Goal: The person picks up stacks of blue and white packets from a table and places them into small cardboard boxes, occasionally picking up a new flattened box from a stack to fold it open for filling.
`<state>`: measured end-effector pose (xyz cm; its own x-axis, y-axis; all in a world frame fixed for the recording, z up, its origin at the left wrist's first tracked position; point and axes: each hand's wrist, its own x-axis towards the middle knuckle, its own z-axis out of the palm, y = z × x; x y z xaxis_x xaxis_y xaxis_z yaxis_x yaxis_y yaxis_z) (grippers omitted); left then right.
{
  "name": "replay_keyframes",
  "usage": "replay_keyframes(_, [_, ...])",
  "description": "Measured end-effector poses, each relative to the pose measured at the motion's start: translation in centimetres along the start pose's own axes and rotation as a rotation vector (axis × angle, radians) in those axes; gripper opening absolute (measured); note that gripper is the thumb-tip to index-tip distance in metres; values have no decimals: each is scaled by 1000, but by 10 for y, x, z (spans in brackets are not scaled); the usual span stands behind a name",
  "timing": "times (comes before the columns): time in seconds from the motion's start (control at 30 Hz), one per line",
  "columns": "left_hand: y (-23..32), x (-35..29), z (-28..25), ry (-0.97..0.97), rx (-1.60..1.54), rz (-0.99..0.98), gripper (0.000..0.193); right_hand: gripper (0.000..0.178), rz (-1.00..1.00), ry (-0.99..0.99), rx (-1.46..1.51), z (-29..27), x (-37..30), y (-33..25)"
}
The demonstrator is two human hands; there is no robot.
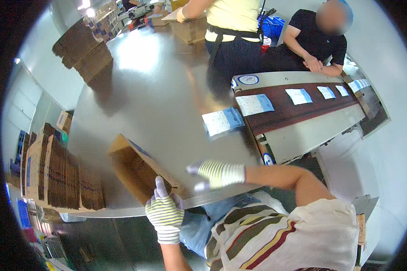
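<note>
An open cardboard box (142,169) rests tilted on the near edge of the metal table, its inside facing up. My left hand (165,212), in a striped knit glove, grips the box's near end with one finger along its rim. To the right of the box, my gloved right hand (217,174) is above the table, thumb and fingers apart and a little blurred, with nothing in it. Beyond it, a white and blue packet (221,122) sticks out past the end of a conveyor belt (280,115). Another packet (255,105) lies just behind on the belt.
Stacked flattened cartons (61,174) stand at the table's left edge, with another carton stack (83,54) farther back. Several more packets lie along the belt. One person (235,27) stands across the metal table (140,99); another person (321,40) leans beside the conveyor.
</note>
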<state>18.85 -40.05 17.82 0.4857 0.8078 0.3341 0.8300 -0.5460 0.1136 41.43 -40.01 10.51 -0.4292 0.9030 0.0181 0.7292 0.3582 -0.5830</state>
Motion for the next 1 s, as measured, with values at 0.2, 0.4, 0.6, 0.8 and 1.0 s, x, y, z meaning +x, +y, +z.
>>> replay_keyframes(0.2, [-1, -8, -7, -154, -10, -122, 73, 32, 225, 333, -447, -171, -36, 121])
replay_keyframes(0.4, [-1, 1, -7, -126, -17, -11, 75, 38, 486, 151, -486, -227, -55, 159])
replay_keyframes(0.6, [-4, 1, -13, -165, -68, 1, 74, 26, 395, -139, -384, -231, -16, 197])
replay_keyframes(0.8, [-17, -6, -16, -169, -60, -31, 65, 50, 327, -484, -290, -218, 61, 168])
replay_keyframes(1.0, [-13, 5, -15, -175, -80, -19, 64, 59, 356, -825, -611, -148, 85, 216])
